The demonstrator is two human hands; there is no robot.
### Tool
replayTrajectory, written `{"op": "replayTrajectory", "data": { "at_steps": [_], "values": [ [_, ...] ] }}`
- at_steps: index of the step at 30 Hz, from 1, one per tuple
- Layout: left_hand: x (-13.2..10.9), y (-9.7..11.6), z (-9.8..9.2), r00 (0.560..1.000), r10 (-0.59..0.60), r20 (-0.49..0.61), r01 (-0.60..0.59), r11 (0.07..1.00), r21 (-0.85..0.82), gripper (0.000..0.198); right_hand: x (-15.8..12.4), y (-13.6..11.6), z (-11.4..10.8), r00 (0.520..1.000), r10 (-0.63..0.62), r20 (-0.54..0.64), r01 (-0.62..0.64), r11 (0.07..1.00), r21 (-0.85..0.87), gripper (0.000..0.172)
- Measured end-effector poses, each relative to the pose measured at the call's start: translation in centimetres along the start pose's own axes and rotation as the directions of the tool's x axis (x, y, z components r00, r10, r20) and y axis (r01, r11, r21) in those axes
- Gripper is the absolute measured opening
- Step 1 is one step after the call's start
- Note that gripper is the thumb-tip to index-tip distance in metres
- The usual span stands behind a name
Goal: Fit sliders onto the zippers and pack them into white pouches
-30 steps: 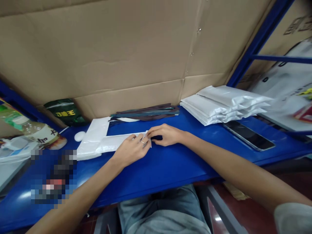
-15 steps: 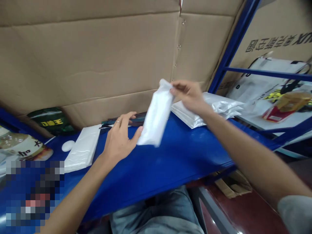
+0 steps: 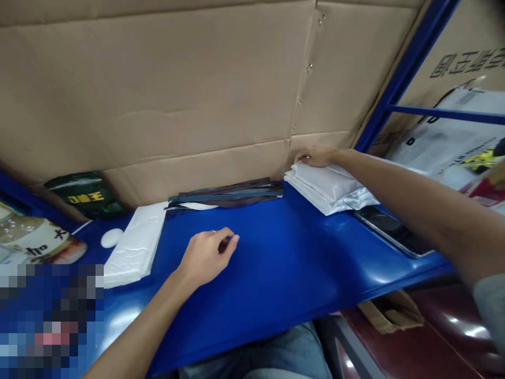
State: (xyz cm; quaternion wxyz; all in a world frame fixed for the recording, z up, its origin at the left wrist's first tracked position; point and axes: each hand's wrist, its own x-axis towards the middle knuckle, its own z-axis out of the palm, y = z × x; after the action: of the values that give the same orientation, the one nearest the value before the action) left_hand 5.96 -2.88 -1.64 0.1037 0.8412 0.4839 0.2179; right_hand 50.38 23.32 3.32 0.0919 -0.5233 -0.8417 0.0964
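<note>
My right hand (image 3: pixel 315 156) rests on the far corner of a stack of white packed bags (image 3: pixel 329 187) at the back right of the blue table (image 3: pixel 276 273), fingers curled down onto the top packet. My left hand (image 3: pixel 207 255) hovers low over the middle of the table, fingers loosely curled with thumb near forefinger and a ring on one finger; nothing shows in it. A pile of flat empty white bags (image 3: pixel 136 245) lies to its left. Dark strips (image 3: pixel 226 193) lie along the cardboard wall behind it.
A phone (image 3: pixel 394 229) lies beside the packed stack. A bottle (image 3: pixel 37 239), a small white round thing (image 3: pixel 111 237) and a green packet (image 3: pixel 84 195) sit at the far left. A cardboard wall (image 3: pixel 177 89) closes the back; a blue shelf frame (image 3: pixel 398 79) stands at right.
My right hand has carried the white packet from mid-air onto the stack at the right. My left hand let go of it and dropped back toward the table.
</note>
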Motion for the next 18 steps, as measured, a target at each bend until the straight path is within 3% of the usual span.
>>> {"op": "replayTrajectory", "data": {
  "at_steps": [6, 12, 15, 18],
  "values": [
    [-0.3, 0.6, 0.4, 0.998, 0.046, 0.035, -0.048, 0.997, 0.068, 0.032, 0.5, 1.6, -0.1, 0.999, -0.001, 0.043, 0.004, 0.997, -0.076, 0.029],
    [-0.3, 0.9, 0.1, 0.998, 0.025, 0.051, -0.028, 0.997, 0.076, 0.033, 0.4, 0.4, -0.5, 0.994, 0.108, -0.035, -0.113, 0.957, -0.266, 0.014],
    [-0.3, 0.9, 0.1, 0.998, 0.031, 0.055, -0.036, 0.996, 0.087, 0.034, 0.2, -0.8, -0.5, 0.991, 0.135, -0.021, -0.134, 0.931, -0.341, 0.021],
    [-0.4, 0.9, 0.1, 0.996, 0.050, 0.069, -0.058, 0.990, 0.126, 0.033, 0.0, -1.7, -0.5, 0.984, 0.158, 0.081, -0.119, 0.926, -0.358, 0.048]
  ]
}}
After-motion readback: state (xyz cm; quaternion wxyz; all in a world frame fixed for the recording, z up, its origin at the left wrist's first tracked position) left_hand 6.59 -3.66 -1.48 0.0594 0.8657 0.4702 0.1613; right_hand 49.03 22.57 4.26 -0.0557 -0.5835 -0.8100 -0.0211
